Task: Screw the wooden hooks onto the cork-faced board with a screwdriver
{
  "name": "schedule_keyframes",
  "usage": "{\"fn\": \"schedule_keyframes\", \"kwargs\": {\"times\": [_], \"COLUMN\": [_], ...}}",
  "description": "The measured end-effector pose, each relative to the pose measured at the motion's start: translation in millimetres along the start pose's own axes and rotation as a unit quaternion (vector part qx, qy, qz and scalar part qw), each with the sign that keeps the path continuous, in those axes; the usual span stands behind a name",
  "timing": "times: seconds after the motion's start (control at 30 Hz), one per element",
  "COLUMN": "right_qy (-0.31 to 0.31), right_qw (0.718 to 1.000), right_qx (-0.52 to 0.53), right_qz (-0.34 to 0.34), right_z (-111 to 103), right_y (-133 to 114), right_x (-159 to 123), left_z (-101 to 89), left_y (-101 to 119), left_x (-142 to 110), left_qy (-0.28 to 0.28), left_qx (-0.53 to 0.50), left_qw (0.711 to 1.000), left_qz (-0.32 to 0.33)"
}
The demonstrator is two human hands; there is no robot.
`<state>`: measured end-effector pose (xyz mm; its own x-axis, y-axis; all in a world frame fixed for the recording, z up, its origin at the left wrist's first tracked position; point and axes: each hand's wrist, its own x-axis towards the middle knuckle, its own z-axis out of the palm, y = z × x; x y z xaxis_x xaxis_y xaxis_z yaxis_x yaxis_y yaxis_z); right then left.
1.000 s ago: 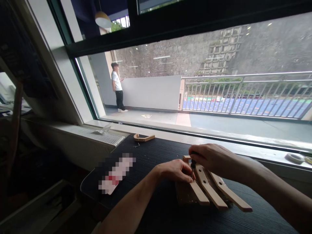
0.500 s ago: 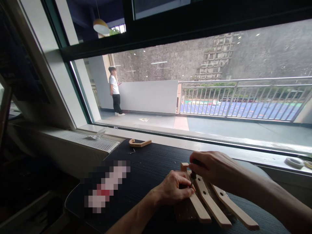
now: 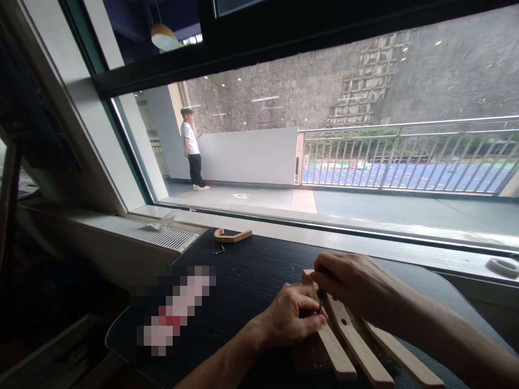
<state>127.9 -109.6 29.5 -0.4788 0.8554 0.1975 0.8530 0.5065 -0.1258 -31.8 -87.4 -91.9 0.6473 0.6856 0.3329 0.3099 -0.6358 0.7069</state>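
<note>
My right hand (image 3: 344, 275) is closed round the dark handle of a screwdriver, held upright. Its thin metal shaft (image 3: 321, 305) runs down to the leftmost of three pale wooden strips (image 3: 334, 346). Thumb and fingers of my left hand (image 3: 287, 316) pinch together at the shaft's lower end, against that strip. They hide the tip and whatever they hold there. Beside it lie a middle strip (image 3: 357, 343) with a dark hole and a right-hand strip (image 3: 409, 354), partly under my right forearm. The left strip's far end has a raised block (image 3: 307, 276).
A hook-shaped wooden piece (image 3: 233, 236) lies at the far edge of the dark table (image 3: 251, 270), with small metal screws (image 3: 219, 250) near it. A blurred-out pinkish item (image 3: 178, 310) is on the left. A tape roll (image 3: 503, 267) rests on the sill. Someone (image 3: 190, 148) stands outside the window.
The view has shifted slightly. My right hand and forearm sit a little differently and now cover the right-hand strip's hole. Both hands keep their hold at the left strip.
</note>
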Motion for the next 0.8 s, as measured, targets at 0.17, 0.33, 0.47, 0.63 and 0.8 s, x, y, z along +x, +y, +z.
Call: {"fn": "schedule_keyframes", "kwargs": {"times": [0.17,0.33,0.47,0.63,0.8], "right_qy": [-0.006,-0.037,-0.023,-0.012,-0.002], "right_qw": [0.999,0.996,0.995,0.999,0.999], "right_qx": [-0.012,0.033,0.043,0.032,-0.004], "right_qz": [-0.029,-0.074,-0.082,-0.043,-0.040], "right_z": [-13,-23,-14,-1,-4], "right_y": [3,6,10,11,8], "right_x": [-2,-8,-7,-2,-1], "left_z": [-0.2,-1.8,-2.5,-1.3,-0.5], "left_y": [2,5,5,4,3], "left_x": [2,3,3,2,2], "left_qy": [-0.002,-0.015,-0.018,-0.020,-0.017], "left_qx": [-0.016,-0.017,-0.007,-0.005,-0.011], "left_qw": [1.000,1.000,1.000,1.000,1.000], "left_qz": [0.008,0.011,-0.006,0.000,-0.008]}}
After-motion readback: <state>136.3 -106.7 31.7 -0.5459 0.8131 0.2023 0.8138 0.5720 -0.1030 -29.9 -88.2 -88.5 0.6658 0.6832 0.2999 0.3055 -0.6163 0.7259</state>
